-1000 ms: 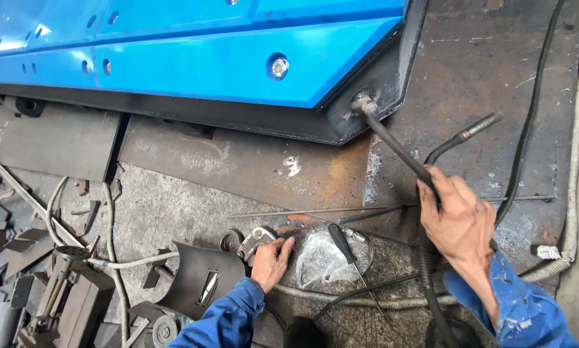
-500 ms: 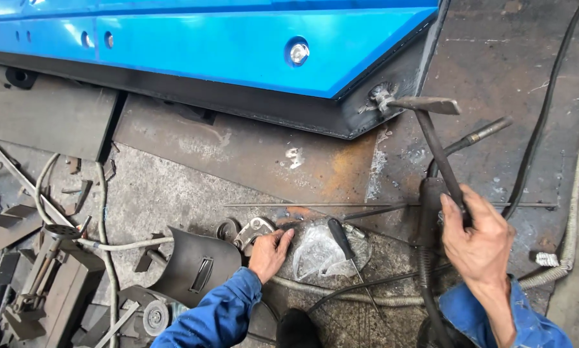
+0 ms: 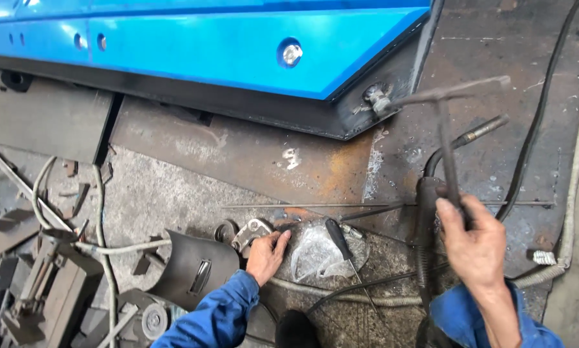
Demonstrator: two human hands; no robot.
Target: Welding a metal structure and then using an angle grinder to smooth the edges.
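My right hand [image 3: 475,241] grips the dark handle of a T-shaped socket wrench [image 3: 445,132]. The wrench's head sits on a bolt [image 3: 373,98] at the corner of the black frame under a large blue metal panel [image 3: 206,45]. My left hand [image 3: 267,254] rests on the floor and touches a small grey metal bracket [image 3: 251,233]. Beside that hand lies a crumpled clear plastic bag [image 3: 318,251] with a black-handled screwdriver [image 3: 342,248] across it. Both sleeves are blue.
A welding torch [image 3: 460,145] with its black hose lies on the rusty steel plate [image 3: 238,154] near my right hand. A dark welding mask [image 3: 196,267] lies at lower middle. Scrap metal and cables [image 3: 51,258] crowd the left. A thin rod [image 3: 341,206] lies across the plate.
My right hand has swung the wrench handle round, from leaning left to hanging nearly straight down from the bolt. The view has shifted left. My left hand has stayed on the bracket.
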